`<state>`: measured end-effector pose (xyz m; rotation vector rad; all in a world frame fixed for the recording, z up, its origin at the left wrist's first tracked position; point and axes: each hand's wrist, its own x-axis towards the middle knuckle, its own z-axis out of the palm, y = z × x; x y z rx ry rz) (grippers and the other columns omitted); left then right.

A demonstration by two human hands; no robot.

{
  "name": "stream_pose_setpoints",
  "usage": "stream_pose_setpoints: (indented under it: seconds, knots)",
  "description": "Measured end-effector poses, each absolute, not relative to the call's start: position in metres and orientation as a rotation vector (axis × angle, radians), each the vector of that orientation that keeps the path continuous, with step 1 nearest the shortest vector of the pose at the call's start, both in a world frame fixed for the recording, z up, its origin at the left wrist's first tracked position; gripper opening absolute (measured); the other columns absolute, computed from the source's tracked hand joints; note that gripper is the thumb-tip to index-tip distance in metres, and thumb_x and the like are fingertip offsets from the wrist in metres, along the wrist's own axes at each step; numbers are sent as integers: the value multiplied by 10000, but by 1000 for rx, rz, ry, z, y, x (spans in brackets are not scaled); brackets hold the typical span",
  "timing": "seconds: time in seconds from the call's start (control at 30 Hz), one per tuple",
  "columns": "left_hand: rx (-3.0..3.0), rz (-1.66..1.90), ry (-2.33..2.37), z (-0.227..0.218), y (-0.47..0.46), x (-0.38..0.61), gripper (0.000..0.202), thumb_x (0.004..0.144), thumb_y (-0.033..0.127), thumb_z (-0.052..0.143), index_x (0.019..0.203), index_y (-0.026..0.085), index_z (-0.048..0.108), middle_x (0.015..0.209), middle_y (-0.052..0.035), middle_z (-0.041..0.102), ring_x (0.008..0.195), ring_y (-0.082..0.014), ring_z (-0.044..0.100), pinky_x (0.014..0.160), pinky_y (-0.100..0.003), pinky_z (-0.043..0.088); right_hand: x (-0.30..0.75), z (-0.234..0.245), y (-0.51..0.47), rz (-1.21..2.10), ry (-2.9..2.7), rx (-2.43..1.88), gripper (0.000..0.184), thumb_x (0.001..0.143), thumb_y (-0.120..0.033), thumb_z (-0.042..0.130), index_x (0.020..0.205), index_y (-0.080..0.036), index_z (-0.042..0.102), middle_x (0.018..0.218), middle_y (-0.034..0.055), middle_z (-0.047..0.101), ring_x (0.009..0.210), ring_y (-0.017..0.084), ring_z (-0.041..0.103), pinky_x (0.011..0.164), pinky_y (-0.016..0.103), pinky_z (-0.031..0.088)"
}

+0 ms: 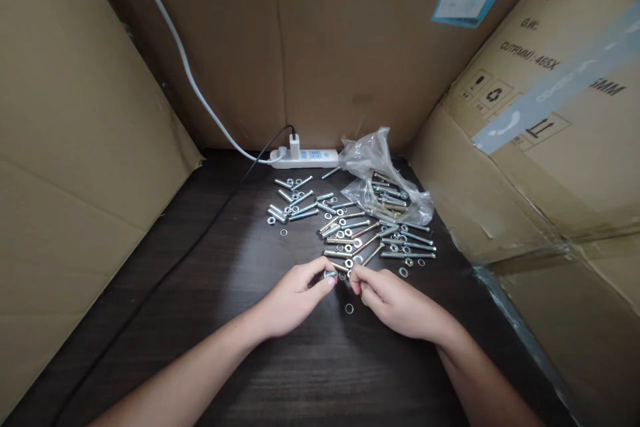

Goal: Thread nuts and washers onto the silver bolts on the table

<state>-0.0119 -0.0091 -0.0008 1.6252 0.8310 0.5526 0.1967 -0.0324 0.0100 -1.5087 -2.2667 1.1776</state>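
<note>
My left hand (300, 293) pinches a small shiny metal piece (330, 274) between thumb and fingertips; its exact kind is hard to see. Close by on the right, my right hand (387, 295) has its fingers curled together, and whatever they hold is hidden. A loose thin ring (349, 309) lies on the table just below the gap between both hands. Beyond the fingertips, several bolts (367, 240), metal sleeves (338, 254), nuts (349, 248) and washers (403, 272) lie spread in loose rows.
A clear plastic bag (417, 208) with more bolts lies at the back right. Behind stands a white power strip (327, 160) with a white cable (183, 57); a black cord (200, 235) crosses the dark table (240, 360). Cardboard walls (240, 53) enclose the back and sides.
</note>
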Motion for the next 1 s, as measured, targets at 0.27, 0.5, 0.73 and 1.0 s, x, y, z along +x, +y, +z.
stream_pose_setpoints:
  seconds: [0.27, 0.5, 0.73, 1.0]
  knots:
    - [1601, 548, 827, -1, -8, -12, 225, 919, 315, 392, 908, 168, 561, 863, -7, 579, 824, -150, 504, 788, -253, 401, 193, 14, -36, 1105, -2388, -1573, 150, 755, -211, 561, 902, -214, 531, 552, -78, 421, 508, 89, 383, 522, 213, 220]
    - [1594, 555, 829, -3, -8, -12, 213, 918, 307, 395, 870, 163, 544, 892, -5, 586, 819, -142, 498, 796, -252, 393, 193, 9, -37, 1045, -2454, -1593, 110, 751, -245, 620, 860, -238, 607, 583, -66, 470, 532, 84, 426, 542, 208, 236]
    - [1619, 523, 867, -2, -8, -12, 208, 917, 316, 397, 849, 164, 523, 826, 5, 551, 803, -143, 491, 772, -252, 392, 192, 8, -37, 1115, -2413, -1611, 86, 756, -256, 634, 829, -214, 614, 563, -64, 481, 516, 79, 415, 520, 204, 230]
    - [1636, 548, 841, -3, -8, -11, 228, 919, 312, 373, 884, 161, 541, 857, -13, 576, 804, -148, 498, 774, -262, 404, 189, 8, -38, 1015, -2410, -1529, 62, 789, -246, 572, 762, -190, 572, 538, -64, 447, 493, 75, 362, 510, 209, 210]
